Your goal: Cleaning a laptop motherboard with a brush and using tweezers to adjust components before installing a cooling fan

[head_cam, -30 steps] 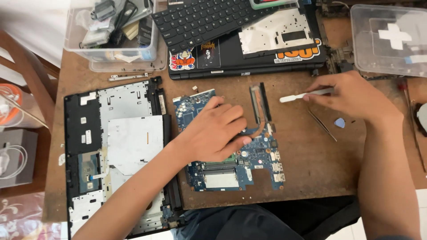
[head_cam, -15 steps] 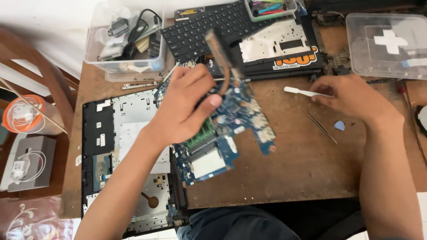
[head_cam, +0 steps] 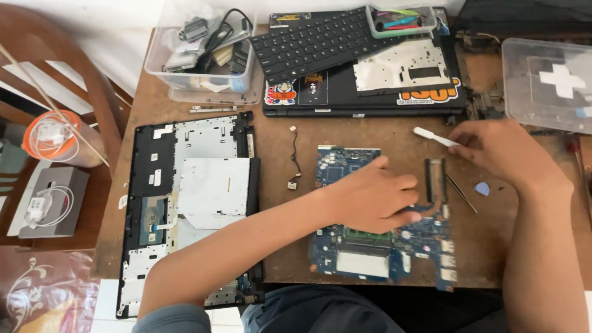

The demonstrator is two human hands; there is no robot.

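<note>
Motherboard [head_cam: 370, 259] lies flat on the tabletop [head_cam: 277, 246] near the front edge, just right of the open laptop base [head_cam: 185, 203]. Its long axis runs roughly near to far, and the heatpipe [head_cam: 435, 182] at its far right corner points away from the person. The left hand [head_cam: 370, 200] presses palm-down on the board's middle, fingers spread, gripping nothing. The likely risks are that pressure from this palm flexes the board or bends the heatpipe, and that bare skin on the chips passes static. Farther right, the right hand [head_cam: 493, 151] pinches a white spudger [head_cam: 435, 137], clear of the board; tweezers [head_cam: 459, 191] and a blue pick [head_cam: 482, 188] lie just beside it. A loose cable [head_cam: 294, 161] lies left of the board and could snag.
</note>
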